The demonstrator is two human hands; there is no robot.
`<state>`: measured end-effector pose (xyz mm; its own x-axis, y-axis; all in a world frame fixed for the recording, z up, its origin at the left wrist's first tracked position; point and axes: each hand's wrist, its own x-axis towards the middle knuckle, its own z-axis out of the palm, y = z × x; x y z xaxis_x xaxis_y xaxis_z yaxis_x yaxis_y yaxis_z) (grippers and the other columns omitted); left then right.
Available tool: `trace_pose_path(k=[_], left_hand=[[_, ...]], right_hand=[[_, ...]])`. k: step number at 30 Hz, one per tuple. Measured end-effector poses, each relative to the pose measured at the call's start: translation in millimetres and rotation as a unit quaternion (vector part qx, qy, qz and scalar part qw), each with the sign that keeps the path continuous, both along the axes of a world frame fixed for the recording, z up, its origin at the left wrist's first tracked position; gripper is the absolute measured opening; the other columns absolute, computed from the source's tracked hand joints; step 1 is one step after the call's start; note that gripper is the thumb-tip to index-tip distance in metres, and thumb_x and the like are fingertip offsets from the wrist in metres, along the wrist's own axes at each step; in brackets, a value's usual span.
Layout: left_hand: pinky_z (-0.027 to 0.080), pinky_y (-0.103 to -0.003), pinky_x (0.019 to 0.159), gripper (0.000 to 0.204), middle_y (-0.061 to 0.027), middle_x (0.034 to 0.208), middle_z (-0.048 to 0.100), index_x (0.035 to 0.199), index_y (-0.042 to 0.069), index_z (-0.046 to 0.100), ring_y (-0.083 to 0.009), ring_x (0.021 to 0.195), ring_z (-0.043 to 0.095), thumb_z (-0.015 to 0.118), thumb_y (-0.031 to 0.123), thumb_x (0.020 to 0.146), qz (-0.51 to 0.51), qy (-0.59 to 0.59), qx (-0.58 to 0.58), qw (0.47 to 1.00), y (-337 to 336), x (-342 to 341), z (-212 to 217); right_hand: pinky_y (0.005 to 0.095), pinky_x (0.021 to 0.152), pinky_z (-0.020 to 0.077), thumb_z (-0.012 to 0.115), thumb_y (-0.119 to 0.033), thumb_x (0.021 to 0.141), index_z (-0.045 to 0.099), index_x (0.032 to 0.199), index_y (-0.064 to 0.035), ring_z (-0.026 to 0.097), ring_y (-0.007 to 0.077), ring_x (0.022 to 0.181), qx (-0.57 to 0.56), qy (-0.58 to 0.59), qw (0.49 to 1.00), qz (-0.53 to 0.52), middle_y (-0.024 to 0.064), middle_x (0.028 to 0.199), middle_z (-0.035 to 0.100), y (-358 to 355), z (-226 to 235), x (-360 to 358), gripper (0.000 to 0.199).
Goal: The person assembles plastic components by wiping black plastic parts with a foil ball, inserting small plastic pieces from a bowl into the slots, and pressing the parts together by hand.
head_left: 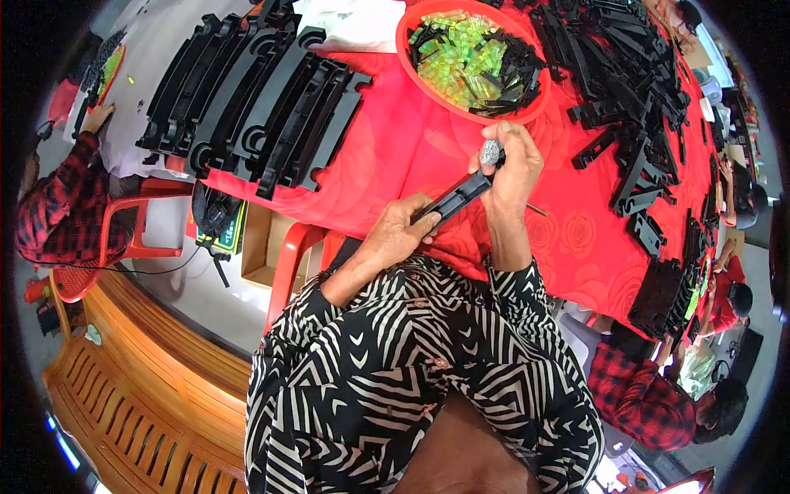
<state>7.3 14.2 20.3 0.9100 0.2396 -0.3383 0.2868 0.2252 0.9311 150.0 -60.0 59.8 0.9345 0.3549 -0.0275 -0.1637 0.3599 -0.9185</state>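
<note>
While the left hand [401,233] is gripping the black bar [457,198], the right hand [512,169] is pinching a grey tool [490,151] onto its end; looks like mid-assembly, needing steady alignment next.

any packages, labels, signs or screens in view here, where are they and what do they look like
Cardboard box: on the floor under the table edge, left of the red chair; open, brown, rectangular.
Green-edged printed card or pack: beside that box, under a black object; flat, its kind is unclear.
White sheet: top of the table, left of the red bowl; markings too small to tell.
No screens show.
</note>
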Motion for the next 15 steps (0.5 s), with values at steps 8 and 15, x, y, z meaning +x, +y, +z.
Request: trace_pose_path(k=[8,15], left_hand=[[0.040,-0.021,0.053,0.009,0.0016,0.065,0.051,0.081,0.001,0.053,-0.0050,0.057,0.046,0.053,0.008,0.086,0.009,-0.009,-0.011,1.000,-3.2,-1.5,-2.7],[0.042,-0.023,0.056,0.013,-0.0014,0.070,0.053,0.091,-0.003,0.051,-0.0073,0.061,0.050,0.051,0.008,0.086,-0.023,-0.056,0.051,0.997,-0.1,-13.0,4.1]], right_hand=[[0.0259,0.036,0.0415,0.047,-0.010,0.085,0.055,0.072,0.0012,0.038,0.0068,0.038,0.033,0.005,0.999,-0.005,0.0047,0.062,0.053,-2.3,2.0,-1.4,0.019],[0.0279,0.038,0.0412,0.045,-0.009,0.085,0.055,0.073,0.0030,0.038,0.0083,0.040,0.035,-0.005,0.999,0.001,0.0056,0.058,0.051,-3.0,11.2,-4.1,0.020]])
